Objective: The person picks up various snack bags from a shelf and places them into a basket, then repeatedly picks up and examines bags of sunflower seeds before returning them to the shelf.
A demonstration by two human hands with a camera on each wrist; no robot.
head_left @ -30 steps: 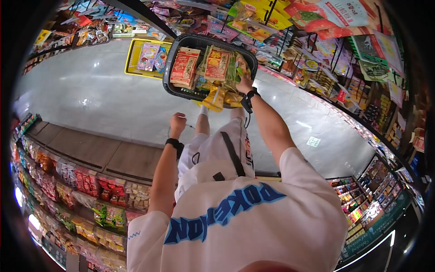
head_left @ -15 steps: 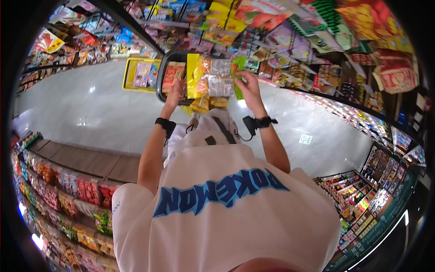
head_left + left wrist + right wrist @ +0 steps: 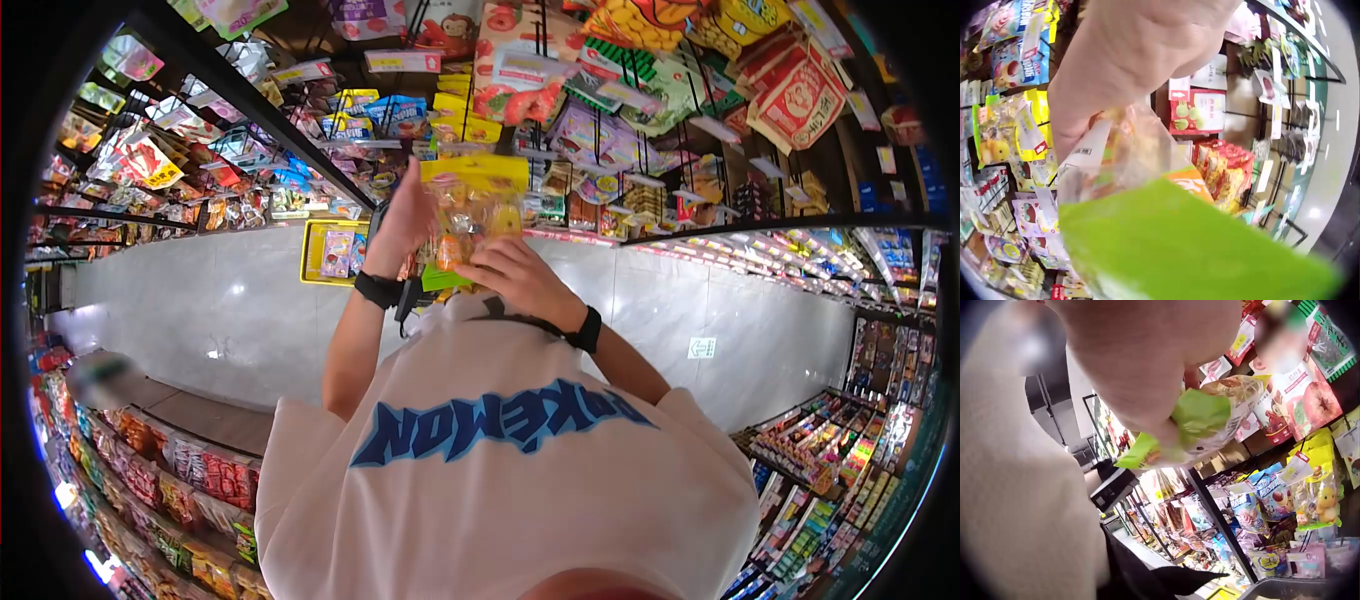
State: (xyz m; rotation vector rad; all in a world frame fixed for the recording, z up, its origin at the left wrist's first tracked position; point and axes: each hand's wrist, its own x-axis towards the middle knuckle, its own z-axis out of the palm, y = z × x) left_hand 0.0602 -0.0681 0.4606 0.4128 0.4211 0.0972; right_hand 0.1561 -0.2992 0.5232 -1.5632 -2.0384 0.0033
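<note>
- A snack bag (image 3: 470, 205) with a yellow band, a clear middle and a green end is held up in front of the shirt (image 3: 500, 480), in the upper middle of the head view
- By the right hand (image 3: 520, 278) the lower part of the bag is gripped, with the fingers laid across its front; in the right wrist view the green end is seen against that hand
- By the left hand (image 3: 403, 222) the left side of the bag is touched, with the fingers extended towards the top of the frame; whether it is pinched by the thumb cannot be told
- In the left wrist view the green end is shown large and blurred, below the hand
- A dark band is worn on each wrist, and blue lettering (image 3: 500, 425) is printed on the shirt
- Left of the hands, on the grey floor (image 3: 640, 290), a yellow crate (image 3: 308, 255) is seen with packets (image 3: 337, 253) inside
- At the lower right edge of the right wrist view, the rim of a dark basket (image 3: 1291, 586) is partly shown
- Across the top of the head view, snack packets are hung from rack hooks, among them a large pink pouch (image 3: 515, 65)
- At the lower left, shelves are lined with small packs (image 3: 205, 470)
</note>
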